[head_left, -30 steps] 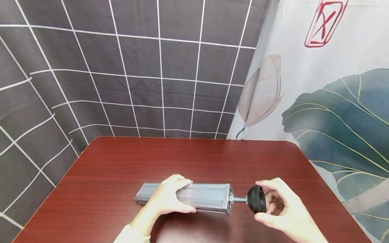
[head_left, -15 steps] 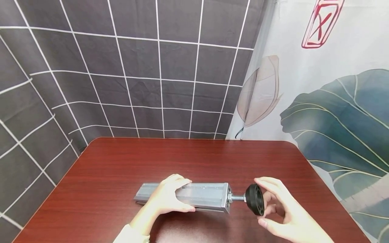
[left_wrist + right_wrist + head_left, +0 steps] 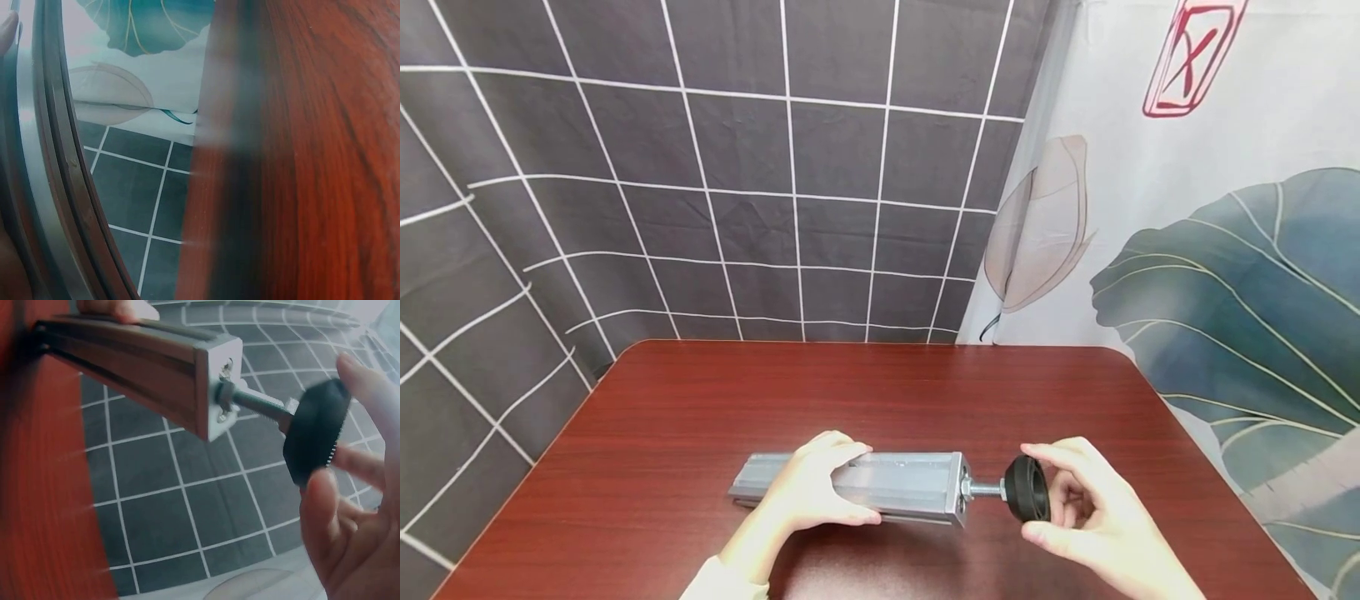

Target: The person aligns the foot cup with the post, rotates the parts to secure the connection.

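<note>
My left hand (image 3: 812,487) grips a silver aluminium profile (image 3: 917,483), thumb on the near side and fingers over the top. The profile lies lengthwise above the table's near half, and a close part of its grooved side (image 3: 59,150) fills the left of the left wrist view. From its right end plate a threaded rod (image 3: 259,405) with a nut (image 3: 228,392) sticks out. A black round levelling foot (image 3: 1024,489) sits on the rod's outer end. My right hand (image 3: 1097,517) pinches the foot's rim between thumb and index finger; the other fingers curl behind it.
The reddish-brown wooden tabletop (image 3: 850,392) spreads beneath both hands. Behind it hangs a dark grey cloth (image 3: 842,150) with a white grid. A white curtain (image 3: 1120,100) with leaf prints hangs at the right.
Half a second ago my right thumb was off the foot's lower rim; it now presses there again. The foot has changed its tilt slightly. My left hand stays in place on the profile.
</note>
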Tool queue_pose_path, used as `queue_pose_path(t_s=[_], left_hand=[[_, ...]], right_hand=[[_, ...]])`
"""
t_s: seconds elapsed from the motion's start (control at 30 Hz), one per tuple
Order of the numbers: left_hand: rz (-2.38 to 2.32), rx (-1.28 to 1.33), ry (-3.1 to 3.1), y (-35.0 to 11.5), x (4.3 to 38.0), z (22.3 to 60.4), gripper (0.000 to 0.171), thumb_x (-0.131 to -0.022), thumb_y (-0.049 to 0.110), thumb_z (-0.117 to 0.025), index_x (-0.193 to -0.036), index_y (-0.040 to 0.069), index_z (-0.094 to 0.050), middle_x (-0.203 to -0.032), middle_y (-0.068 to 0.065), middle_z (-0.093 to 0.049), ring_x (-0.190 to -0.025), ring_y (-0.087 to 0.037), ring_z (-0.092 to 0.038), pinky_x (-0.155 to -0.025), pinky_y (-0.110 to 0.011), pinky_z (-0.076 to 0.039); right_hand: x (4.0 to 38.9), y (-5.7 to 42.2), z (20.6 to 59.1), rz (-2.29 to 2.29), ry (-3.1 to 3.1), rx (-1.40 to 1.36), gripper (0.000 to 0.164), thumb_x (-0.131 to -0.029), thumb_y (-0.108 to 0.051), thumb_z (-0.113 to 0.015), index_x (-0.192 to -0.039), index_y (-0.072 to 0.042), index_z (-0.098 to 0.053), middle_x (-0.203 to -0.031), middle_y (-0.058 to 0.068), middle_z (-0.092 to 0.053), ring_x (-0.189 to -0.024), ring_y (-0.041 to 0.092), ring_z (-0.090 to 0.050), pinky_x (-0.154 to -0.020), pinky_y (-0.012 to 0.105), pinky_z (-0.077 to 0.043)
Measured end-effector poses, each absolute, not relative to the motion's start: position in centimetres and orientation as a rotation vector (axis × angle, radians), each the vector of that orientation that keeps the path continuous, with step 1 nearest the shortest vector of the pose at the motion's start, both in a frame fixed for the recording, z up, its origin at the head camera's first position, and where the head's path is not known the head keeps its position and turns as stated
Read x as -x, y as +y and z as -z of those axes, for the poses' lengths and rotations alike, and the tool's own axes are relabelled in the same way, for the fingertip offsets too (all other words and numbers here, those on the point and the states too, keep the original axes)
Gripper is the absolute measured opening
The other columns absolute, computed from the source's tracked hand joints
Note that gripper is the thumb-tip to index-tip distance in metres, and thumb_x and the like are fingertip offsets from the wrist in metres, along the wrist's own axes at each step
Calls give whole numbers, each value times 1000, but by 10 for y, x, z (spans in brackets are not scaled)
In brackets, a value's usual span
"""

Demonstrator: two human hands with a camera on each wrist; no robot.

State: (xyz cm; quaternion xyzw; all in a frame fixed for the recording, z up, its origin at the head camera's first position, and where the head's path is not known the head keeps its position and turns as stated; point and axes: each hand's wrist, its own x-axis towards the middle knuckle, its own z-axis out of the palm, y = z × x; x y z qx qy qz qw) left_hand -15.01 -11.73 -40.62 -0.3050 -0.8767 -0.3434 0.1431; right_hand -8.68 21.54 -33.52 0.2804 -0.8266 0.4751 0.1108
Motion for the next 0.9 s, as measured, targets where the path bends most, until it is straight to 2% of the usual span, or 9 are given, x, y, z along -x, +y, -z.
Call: queue_pose_path(t_s=[0.13,0.23,0.33,0.4,0.47,0.63,0.7,0.83,0.9], left_hand=[[973,877,-2531,-118,149,406,69,-53,50,-85,-110,16,-68,-98,9,-58,-90,-8,-54,-78,-27,-46],[978,889,-2520,-119,150,405,69,-53,50,-86,-110,15,-68,-97,8,-58,-90,-9,-54,-78,-27,-46],[996,896,-2502,-120,151,405,68,-52,47,-87,-110,15,-68,-96,8,-58,-89,-9,-54,-78,-27,-46],[1007,901,-2491,-121,151,404,68,-52,46,-87,-109,15,-69,-95,8,-58,-89,-9,-54,-78,-27,-47],[1008,910,-2489,-122,151,403,68,-52,46,-87,-110,15,-68,-95,9,-58,-89,-8,-55,-77,-27,-47],[1008,920,-2483,-122,150,402,68,-53,46,-87,-110,15,-68,-96,8,-58,-89,-9,-55,-77,-27,-47],[1008,916,-2478,-122,150,402,67,-52,46,-87,-109,14,-68,-96,8,-59,-89,-9,-55,-77,-27,-47],[1008,920,-2473,-121,149,403,67,-53,46,-87,-109,14,-68,-96,8,-58,-88,-9,-55,-77,-27,-47],[1013,926,-2467,-120,150,404,67,-53,46,-87,-109,14,-68,-96,8,-58,-88,-9,-55,-77,-27,-47]], right_hand=[[87,212,338,-1398,-2464,-678,66,-65,6,-79,-122,-15,-54,-90,-6,-47,-60,11,-47,-43,25,-37],[89,214,337,-1487,-2400,-872,76,-64,10,-78,-131,-7,-47,-106,-1,-46,-64,12,-50,-48,26,-43],[92,220,335,-1631,-2290,-1201,87,-64,18,-73,-140,5,-30,-128,8,-33,-70,13,-56,-57,25,-50],[93,222,335,-1654,-2246,-1327,89,-65,22,-70,-140,11,-24,-134,13,-26,-72,14,-57,-61,25,-51],[92,223,334,-1607,-2306,-1274,88,-67,20,-70,-141,7,-26,-135,7,-27,-71,11,-57,-59,23,-51],[89,218,336,-1432,-2403,-979,85,-62,10,-80,-137,-3,-43,-116,-3,-42,-61,7,-52,-45,20,-44],[89,214,337,-1434,-2390,-894,83,-59,9,-82,-134,-4,-47,-105,-3,-46,-60,9,-51,-43,22,-43],[88,210,338,-1512,-2382,-772,77,-59,12,-80,-126,-7,-49,-92,-2,-51,-61,12,-52,-44,26,-45],[87,210,337,-1577,-2363,-803,78,-61,15,-77,-129,-6,-46,-90,-1,-54,-62,13,-53,-45,27,-45]])
